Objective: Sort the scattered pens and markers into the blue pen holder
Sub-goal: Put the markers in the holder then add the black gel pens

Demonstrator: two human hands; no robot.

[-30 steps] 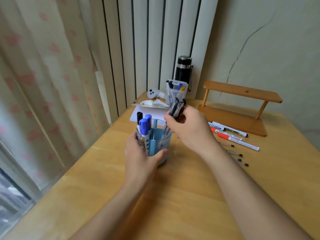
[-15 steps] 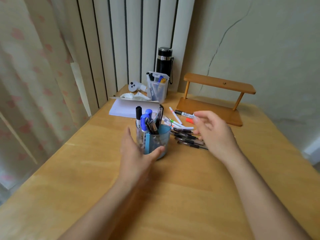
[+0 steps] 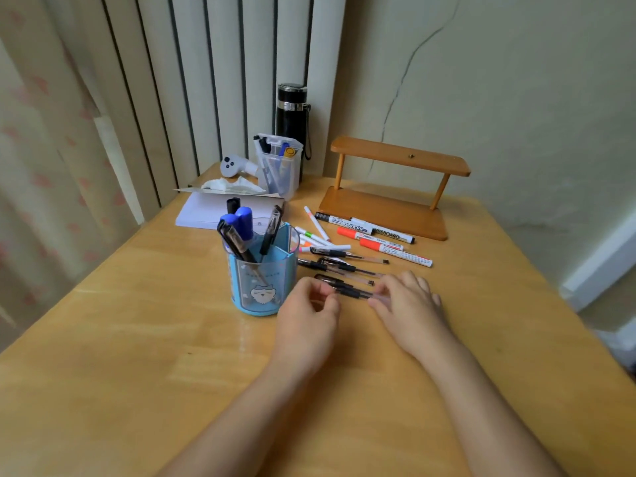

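The blue pen holder (image 3: 263, 287) stands mid-table with blue markers and black pens upright in it. To its right, loose black gel pens (image 3: 344, 267) lie side by side. Behind them are whiteboard markers (image 3: 378, 228), orange-capped markers (image 3: 395, 251) and thin white highlighters (image 3: 316, 223). My left hand (image 3: 306, 315) pinches the cap end of the nearest black gel pen (image 3: 352, 292), which lies on the table. My right hand (image 3: 409, 308) pinches its clear far end. Neither hand touches the holder.
A wooden two-tier shelf (image 3: 395, 187) sits at the back right. A black flask (image 3: 292, 111), a clear pen box (image 3: 278, 166), a white controller (image 3: 234, 165), tissue and a notepad (image 3: 213, 211) fill the back left. Curtains hang on the left.
My right hand let black pens go into the holder and came down to the loose pens. My left hand left the holder's side and joined it on the nearest pen.
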